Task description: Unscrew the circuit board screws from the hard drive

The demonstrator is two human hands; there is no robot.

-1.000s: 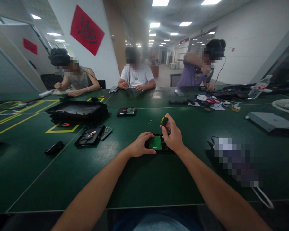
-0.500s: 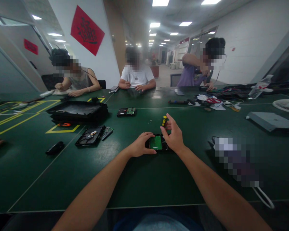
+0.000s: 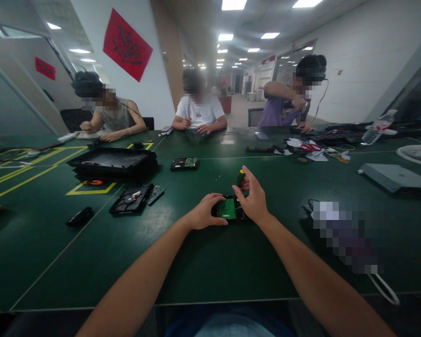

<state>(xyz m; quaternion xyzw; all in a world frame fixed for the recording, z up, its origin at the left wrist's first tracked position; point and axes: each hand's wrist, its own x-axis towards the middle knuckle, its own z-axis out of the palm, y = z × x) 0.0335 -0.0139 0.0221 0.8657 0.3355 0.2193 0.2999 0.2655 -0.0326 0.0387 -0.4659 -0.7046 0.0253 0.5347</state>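
And the left hand (image 3: 205, 212) clasps the hard drive's (image 3: 228, 209) left end, right hand (image 3: 254, 199) above its right, fingers pinching a near-upright screwdriver (image 3: 240, 178)!

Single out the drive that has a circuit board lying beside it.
The left drive: a circuit board lies beside its right edge. The held drive and the far drive instead show green on their own upper faces.

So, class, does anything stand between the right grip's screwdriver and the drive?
Nothing visible does. The right grip holds the screwdriver by the drive's right end; the left grip clasps the left end, off to the side. The small bits lie beyond the drive. The screwdriver's tip is hidden, so contact can't be told.
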